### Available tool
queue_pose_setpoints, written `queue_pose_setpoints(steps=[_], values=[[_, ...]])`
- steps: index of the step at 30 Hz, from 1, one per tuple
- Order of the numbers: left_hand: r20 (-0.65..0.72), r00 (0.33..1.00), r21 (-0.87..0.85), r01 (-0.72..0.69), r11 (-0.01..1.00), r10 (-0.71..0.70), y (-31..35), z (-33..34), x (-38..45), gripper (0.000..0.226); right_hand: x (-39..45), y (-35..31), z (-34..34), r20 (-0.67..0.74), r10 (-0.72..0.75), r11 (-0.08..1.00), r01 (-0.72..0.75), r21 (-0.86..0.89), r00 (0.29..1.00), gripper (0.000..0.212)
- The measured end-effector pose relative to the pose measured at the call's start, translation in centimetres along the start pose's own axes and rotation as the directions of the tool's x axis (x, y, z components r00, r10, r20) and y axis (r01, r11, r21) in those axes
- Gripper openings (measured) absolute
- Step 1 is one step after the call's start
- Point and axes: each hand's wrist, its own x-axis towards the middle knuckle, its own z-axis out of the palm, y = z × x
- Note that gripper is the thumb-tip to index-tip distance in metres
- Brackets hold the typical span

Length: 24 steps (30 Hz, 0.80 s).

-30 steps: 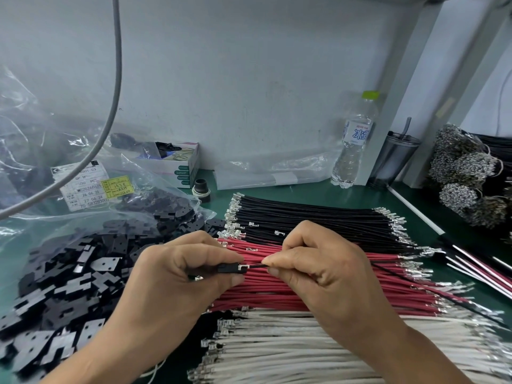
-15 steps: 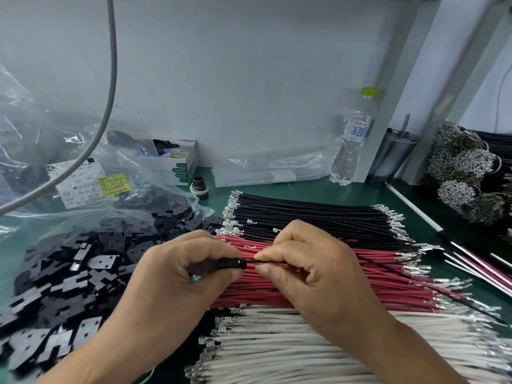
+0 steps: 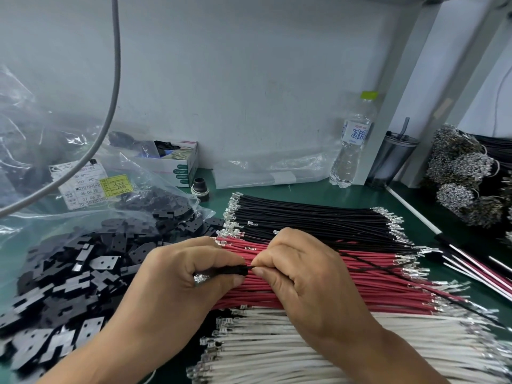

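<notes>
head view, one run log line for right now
left hand: holds black sleeve | right hand: pinches black wire at sleeve mouth | below: red wires

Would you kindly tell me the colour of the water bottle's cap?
The cap is lime green; head view.

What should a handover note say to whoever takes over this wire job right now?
Left hand: pinches a small black sleeve between thumb and fingers.
Right hand: pinches a thin black wire, its end at the sleeve's mouth; the wire trails right across the red wires.
Done: the wire end appears started into the sleeve; how deep cannot be told.
Left: probably push it home and check that it holds. Rows of black wires, red wires and white wires lie on the green table.
</notes>
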Motion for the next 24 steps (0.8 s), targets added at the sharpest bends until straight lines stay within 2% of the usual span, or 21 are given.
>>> queue_pose_setpoints(steps=[4,8,9,11,13,14,19,24], values=[[0.011,1.000,0.030,0.023,0.999,-0.024,-0.2,0.1,0.0,0.026,0.1,-0.1,-0.3,-0.018,-0.029,0.997,0.028,-0.073,0.999,0.020],[-0.121,0.988,-0.105,0.084,0.991,-0.097,-0.3,0.2,0.4,0.032,0.5,0.3,-1.8,-0.167,-0.073,0.961,0.025,-0.276,0.983,0.007],[-0.134,0.984,-0.152,0.099,0.983,-0.119,-0.4,0.1,0.4,0.031,0.3,0.3,-2.0,-0.150,-0.083,0.958,0.038,-0.283,0.985,0.006],[-0.130,0.981,-0.219,0.111,0.970,-0.141,-0.6,-0.1,0.3,0.030,-0.2,0.2,-1.6,0.005,-0.070,0.953,0.069,-0.295,0.998,0.008],[-0.115,0.982,-0.239,0.116,0.964,-0.147,-0.7,-0.2,0.2,0.027,-0.4,0.0,-1.0,0.159,0.038,0.950,0.013,-0.312,0.986,0.020],[-0.107,0.983,-0.242,0.120,0.963,-0.150,-0.8,-0.2,0.2,0.027,-0.3,0.0,-0.8,0.184,0.100,0.953,-0.041,-0.301,0.978,0.024],[-0.106,0.979,-0.284,0.140,0.949,-0.176,-1.1,-0.2,0.3,0.023,0.0,0.4,-0.5,0.177,0.236,0.967,-0.212,-0.144,0.956,0.005],[-0.114,0.972,-0.351,0.154,0.924,-0.205,-1.2,-0.1,0.6,0.021,-0.1,0.5,-0.5,0.138,0.252,0.964,-0.237,-0.121,0.958,0.010]])
